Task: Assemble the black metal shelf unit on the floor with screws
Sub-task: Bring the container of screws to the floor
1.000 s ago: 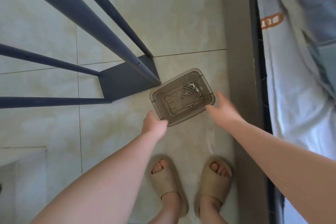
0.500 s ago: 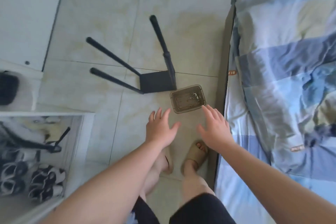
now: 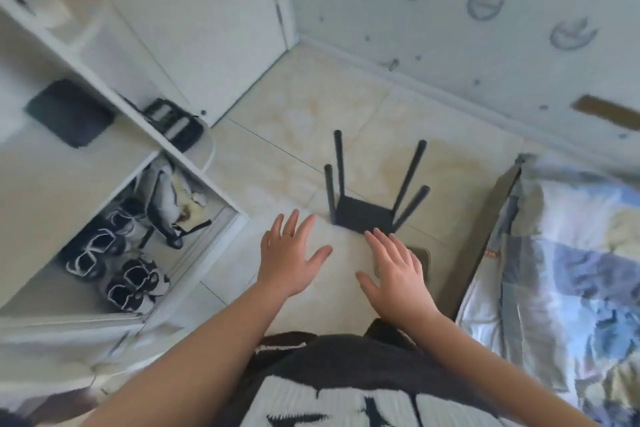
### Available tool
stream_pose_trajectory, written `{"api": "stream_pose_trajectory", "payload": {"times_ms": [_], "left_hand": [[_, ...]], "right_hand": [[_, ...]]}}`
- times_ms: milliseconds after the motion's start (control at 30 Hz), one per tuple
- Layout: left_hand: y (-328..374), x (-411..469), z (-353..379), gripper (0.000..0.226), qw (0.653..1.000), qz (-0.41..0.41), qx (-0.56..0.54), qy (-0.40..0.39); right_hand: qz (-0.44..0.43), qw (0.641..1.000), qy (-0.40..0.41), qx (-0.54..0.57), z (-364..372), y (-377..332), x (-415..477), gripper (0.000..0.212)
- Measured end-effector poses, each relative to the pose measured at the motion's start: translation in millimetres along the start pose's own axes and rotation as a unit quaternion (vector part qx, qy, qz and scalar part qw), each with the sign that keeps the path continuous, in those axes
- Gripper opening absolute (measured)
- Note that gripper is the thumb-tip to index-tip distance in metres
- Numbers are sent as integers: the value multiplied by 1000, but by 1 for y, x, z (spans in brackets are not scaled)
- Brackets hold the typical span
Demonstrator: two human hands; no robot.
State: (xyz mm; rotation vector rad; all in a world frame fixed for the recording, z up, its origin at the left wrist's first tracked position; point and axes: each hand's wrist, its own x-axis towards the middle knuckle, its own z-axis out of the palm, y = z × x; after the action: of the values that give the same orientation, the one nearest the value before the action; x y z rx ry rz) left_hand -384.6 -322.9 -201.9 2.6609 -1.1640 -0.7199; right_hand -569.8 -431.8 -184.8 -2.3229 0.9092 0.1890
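Black metal shelf unit [image 3: 363,215] sits on the tiled floor [image 3: 311,107], flat panel down, four legs pointing up and splayed a little. It is ahead of both hands, between the white cabinet [image 3: 194,163] on the left and the bed [image 3: 571,270] on the right, apart from both.

Left hand [image 3: 294,253]: grip released, fingers straight and spread, palm down, holding nothing. There is a ring [image 3: 290,234] on one finger. The hand is just left of the unit's near corner, not touching it.

Right hand [image 3: 398,274]: grip released too, fingers spread, nothing held. Its fingertips overlap the panel's near edge in view; contact cannot be told.

A brownish container [image 3: 424,258] peeks out behind the right hand, on the floor beside the bed frame, contents hidden.

Shoes [image 3: 135,281] are in the cabinet's lower compartment. The frame is motion-blurred.
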Motion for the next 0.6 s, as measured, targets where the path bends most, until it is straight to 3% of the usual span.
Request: {"api": "stream_pose_trajectory", "payload": {"times_ms": [267,600], "left_hand": [[-169,3,-91,75,991,-84,-53,86],[-372,-9,-169,77,960,-205,-151,115]], "right_hand": [[-106,991,-15,-78,12,-178,92,73],[-216,974,-65,-21,89,-408,198,74]]}}
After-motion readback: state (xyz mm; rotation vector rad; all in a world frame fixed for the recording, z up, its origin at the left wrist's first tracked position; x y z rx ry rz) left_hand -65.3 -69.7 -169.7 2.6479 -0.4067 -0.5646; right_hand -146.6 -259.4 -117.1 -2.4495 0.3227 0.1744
